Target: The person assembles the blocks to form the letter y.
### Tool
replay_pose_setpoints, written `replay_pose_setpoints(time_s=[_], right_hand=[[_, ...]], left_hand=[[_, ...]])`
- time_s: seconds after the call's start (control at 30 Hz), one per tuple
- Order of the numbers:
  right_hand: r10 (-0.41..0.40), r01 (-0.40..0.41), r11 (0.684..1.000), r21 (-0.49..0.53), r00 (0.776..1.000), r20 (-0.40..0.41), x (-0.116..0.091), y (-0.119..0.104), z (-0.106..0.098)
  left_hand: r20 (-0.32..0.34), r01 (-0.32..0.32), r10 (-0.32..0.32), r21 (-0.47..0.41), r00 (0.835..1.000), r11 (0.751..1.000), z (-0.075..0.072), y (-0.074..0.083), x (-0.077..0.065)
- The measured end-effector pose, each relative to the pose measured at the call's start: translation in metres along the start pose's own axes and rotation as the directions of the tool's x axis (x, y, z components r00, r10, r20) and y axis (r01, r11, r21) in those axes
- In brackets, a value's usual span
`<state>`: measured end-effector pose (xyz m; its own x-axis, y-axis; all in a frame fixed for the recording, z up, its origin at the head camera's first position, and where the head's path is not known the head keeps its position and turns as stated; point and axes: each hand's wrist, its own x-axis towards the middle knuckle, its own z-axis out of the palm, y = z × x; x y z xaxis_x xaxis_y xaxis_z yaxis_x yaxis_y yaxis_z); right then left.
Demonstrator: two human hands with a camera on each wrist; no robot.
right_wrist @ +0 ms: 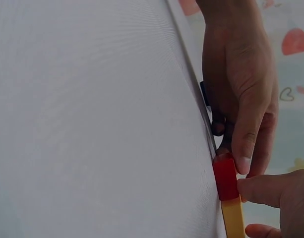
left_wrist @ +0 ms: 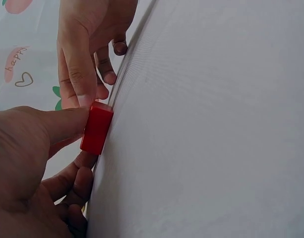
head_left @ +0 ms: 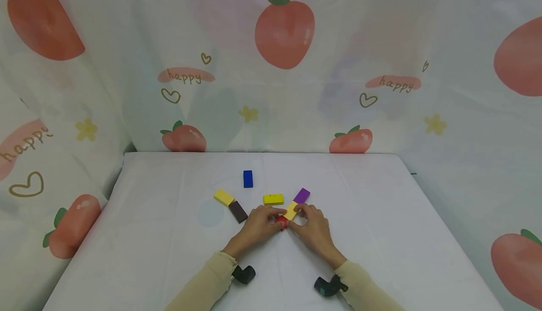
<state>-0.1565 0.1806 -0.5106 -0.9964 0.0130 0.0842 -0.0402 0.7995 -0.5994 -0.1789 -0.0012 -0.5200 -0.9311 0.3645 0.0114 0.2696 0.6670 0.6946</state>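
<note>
A red block [left_wrist: 96, 128] lies end to end with an orange-yellow block [head_left: 290, 211], and a purple block [head_left: 302, 195] continues the slanting row. My left hand [head_left: 260, 225] pinches the red block between thumb and forefinger. From the other side comes my right hand [head_left: 315, 228], fingers bent. Its thumb touches the red block near the joint, while the forefinger rests at the orange-yellow block, as the right wrist view shows. Part of the red block is hidden by fingertips in the head view. Just beyond the left hand lies a bright yellow block [head_left: 273, 199].
To the left, a yellow block [head_left: 224, 197] meets a dark brown block [head_left: 238, 211] at a corner. A blue block [head_left: 248, 179] stands apart farther back. Everything is on a white-covered table [head_left: 381, 235], with a fruit-printed cloth [head_left: 296, 104] hanging behind and at the sides.
</note>
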Motion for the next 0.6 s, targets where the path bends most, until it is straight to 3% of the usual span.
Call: replay_pose_setpoints(time_s=[0.33,0.6], right_hand=[[0.016,-0.016,1.0,0.009,1.0,-0.002,0.0,-0.002,0.0],[0.025,-0.025,1.0,0.01,1.0,0.006,0.0,-0.002,0.001]], left_hand=[[0.012,0.025,-0.024,-0.116,1.0,0.993,-0.012,0.002,-0.009],[0.0,0.028,-0.028,-0.084,1.0,0.996,-0.032,0.003,-0.016]])
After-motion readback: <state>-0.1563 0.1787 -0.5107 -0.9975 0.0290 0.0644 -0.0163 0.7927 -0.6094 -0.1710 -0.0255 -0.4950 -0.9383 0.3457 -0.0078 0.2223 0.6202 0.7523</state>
